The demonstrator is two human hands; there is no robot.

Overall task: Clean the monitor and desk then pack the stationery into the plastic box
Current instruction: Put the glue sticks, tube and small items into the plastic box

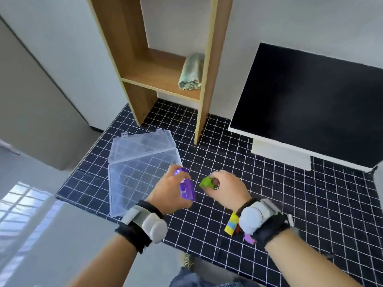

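A clear plastic box [132,175] lies open on the desk [290,204], its lid [143,145] tipped back toward the shelf. My left hand [172,193] is just right of the box and grips a purple stationery piece [187,188]. My right hand [226,188] is close beside it, fingers closed on a green piece [206,182]. More stationery lies under my right wrist: a yellow and blue piece [231,223], a dark red one [237,229] and a lilac one [248,239]. The monitor [310,100], its screen dark, stands at the right.
The desk has a dark cover with a white grid. A wooden shelf unit [145,75] stands at the back, with a folded green cloth [191,73] on its shelf. The desk's left edge runs just past the box, with grey floor below.
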